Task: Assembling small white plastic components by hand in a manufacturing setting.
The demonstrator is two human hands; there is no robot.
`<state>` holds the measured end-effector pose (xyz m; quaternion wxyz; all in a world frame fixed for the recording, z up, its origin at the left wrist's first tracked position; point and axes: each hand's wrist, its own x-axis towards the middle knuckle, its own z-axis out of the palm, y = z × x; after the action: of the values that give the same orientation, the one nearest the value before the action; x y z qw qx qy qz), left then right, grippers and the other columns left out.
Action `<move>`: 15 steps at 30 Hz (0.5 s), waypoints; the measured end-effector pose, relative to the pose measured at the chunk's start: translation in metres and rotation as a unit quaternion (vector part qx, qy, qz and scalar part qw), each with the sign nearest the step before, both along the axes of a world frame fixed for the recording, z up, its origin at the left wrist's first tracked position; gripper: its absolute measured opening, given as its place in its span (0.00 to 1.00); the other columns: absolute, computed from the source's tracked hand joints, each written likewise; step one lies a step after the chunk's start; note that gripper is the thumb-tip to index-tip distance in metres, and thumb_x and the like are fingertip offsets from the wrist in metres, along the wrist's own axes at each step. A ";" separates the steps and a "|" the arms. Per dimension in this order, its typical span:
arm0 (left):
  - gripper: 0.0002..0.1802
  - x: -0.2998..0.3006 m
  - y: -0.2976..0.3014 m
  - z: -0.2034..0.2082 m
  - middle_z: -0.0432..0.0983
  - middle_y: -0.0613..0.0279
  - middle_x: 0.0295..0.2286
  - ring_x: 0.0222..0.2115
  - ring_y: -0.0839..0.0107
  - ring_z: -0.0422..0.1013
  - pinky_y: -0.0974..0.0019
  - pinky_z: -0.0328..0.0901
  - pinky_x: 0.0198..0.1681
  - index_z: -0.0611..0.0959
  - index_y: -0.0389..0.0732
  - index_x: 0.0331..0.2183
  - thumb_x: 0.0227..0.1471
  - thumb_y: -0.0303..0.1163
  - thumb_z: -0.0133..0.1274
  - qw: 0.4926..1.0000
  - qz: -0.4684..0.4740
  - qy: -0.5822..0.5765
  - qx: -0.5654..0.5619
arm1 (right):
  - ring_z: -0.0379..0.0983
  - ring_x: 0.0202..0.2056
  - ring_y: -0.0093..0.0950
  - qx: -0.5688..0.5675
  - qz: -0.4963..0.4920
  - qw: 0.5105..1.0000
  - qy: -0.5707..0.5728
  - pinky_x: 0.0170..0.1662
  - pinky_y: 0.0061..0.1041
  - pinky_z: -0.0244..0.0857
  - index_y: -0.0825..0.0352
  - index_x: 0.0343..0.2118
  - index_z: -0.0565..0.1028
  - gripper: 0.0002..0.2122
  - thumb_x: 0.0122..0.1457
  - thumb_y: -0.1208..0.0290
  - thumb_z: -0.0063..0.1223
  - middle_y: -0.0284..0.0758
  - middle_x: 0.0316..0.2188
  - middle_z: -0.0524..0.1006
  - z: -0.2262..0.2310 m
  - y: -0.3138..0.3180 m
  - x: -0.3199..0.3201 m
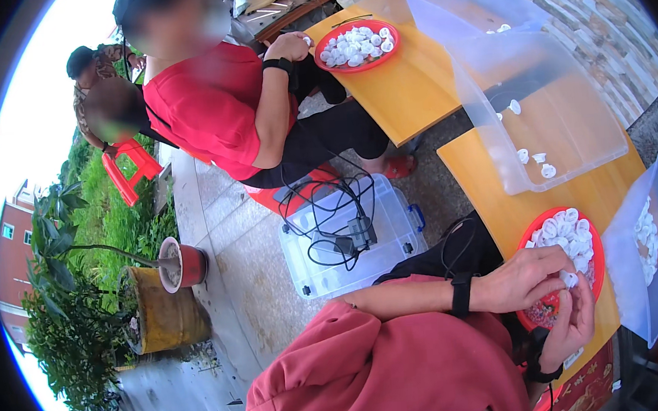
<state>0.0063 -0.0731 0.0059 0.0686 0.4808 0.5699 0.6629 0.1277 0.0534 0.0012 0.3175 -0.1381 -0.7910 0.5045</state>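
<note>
Step over the red bowl (600,255): At the lower right of the frame, a person in a pink shirt (410,354) appears to be working on one small white piece (569,278) with both hands, by fingertip alone.
Left hand (524,277): Back turned upward, thumb and fingers pinching the piece.
Right hand (573,325): Fingers curled up from below, their tips at the piece; whether they grip it or only rest against it, one cannot tell.
Next move: It seems to call for a steady left pinch and a light, exact touch from the right.
Small white piece: Held above the bowl's lower part, it looks pale and cap-like, its outline partly hidden by fingers.
Bowl contents: White pieces (568,231) heaped toward the top, tiny pinkish bits (540,313) at lower left.
Right edge: A clear bin (633,255) stands beside the bowl, similar pieces inside.
</note>
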 end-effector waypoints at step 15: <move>0.08 -0.110 -0.029 0.057 0.77 0.67 0.31 0.31 0.81 0.71 0.76 0.63 0.36 0.79 0.35 0.37 0.52 0.24 0.57 0.957 0.244 -0.156 0.026 | 0.73 0.33 0.23 0.001 -0.070 0.997 -0.030 0.39 0.22 0.66 0.72 0.40 0.77 0.09 0.56 0.82 0.54 0.37 0.36 0.78 0.016 0.012 0.007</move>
<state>-0.1039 -0.1020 0.0629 -0.0195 0.2190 0.6348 0.7407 0.1345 0.0655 0.0175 0.3281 -0.2077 -0.7891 0.4760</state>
